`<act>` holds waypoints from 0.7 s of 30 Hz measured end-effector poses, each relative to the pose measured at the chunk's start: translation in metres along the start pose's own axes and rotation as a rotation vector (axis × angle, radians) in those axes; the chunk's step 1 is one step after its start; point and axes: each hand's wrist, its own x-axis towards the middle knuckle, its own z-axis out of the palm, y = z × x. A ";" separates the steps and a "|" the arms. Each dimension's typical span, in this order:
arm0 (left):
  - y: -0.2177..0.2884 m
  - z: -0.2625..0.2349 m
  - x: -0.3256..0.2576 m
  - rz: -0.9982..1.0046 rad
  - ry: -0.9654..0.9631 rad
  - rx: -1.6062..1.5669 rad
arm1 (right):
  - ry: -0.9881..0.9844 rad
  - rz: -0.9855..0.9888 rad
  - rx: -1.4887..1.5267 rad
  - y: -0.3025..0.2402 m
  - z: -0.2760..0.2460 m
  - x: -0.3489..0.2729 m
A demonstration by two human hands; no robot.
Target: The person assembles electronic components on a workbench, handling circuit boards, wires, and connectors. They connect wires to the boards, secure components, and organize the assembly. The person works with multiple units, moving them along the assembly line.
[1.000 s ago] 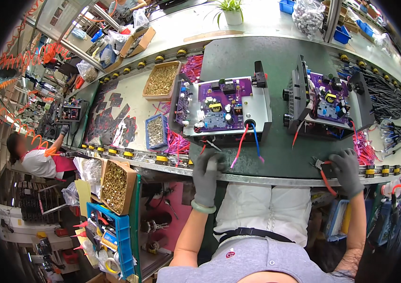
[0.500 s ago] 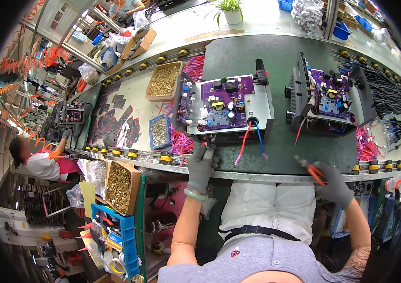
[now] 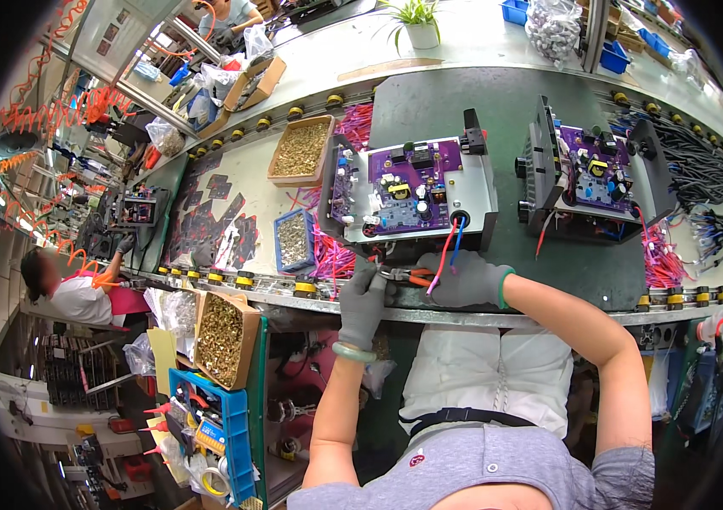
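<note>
Both hands are close together here, just below the middle of the frame. Your right hand [image 3: 467,281] has its grip closed around the orange handles of the pliers [image 3: 420,276], the nose pointing left. Your left hand [image 3: 363,296] has its grip narrow, fingertips bunched at a short lead [image 3: 376,257]; whether they actually pinch it, I can't tell. The plier tips are right beside those gloved fingers, and the spread of the jaws is too small to read.

Just above sits the open unit [image 3: 479,191], upper centre of the frame, flat on the green desk [image 3: 540,293], its purple circuit board [image 3: 412,180] facing up. It looks like you're at the step of working that lead at the unit's lower-left edge. The next move calls for a steady left hand and plier tips lined up on the lead, clear of the glove. Mind the pink wire [image 3: 442,259], hanging across your right fingers, with the blue wire [image 3: 456,242] beside it.

Further out, a second unit [image 3: 655,183] sits at upper right, and a blue tray [image 3: 278,231] of small metal parts lies left of centre.
</note>
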 end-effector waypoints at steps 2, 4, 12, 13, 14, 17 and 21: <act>0.007 -0.002 -0.002 -0.021 0.004 0.027 | -0.005 0.031 0.007 0.001 0.001 0.002; 0.012 -0.003 -0.002 -0.032 -0.004 0.039 | 0.038 -0.006 -0.004 0.006 0.010 0.006; 0.012 -0.010 -0.001 -0.016 -0.053 0.064 | -0.009 0.014 0.005 0.005 0.005 0.009; 0.013 -0.008 -0.002 -0.028 -0.029 0.048 | -0.005 0.016 0.016 0.003 0.007 0.011; 0.014 -0.006 -0.004 -0.039 -0.006 0.031 | 0.000 0.017 0.027 0.002 0.007 0.011; 0.016 -0.009 -0.004 -0.031 0.030 -0.006 | 0.005 0.088 -0.030 -0.005 0.006 0.009; 0.011 -0.012 -0.002 -0.036 0.014 -0.029 | -0.034 0.061 0.037 -0.002 0.003 0.008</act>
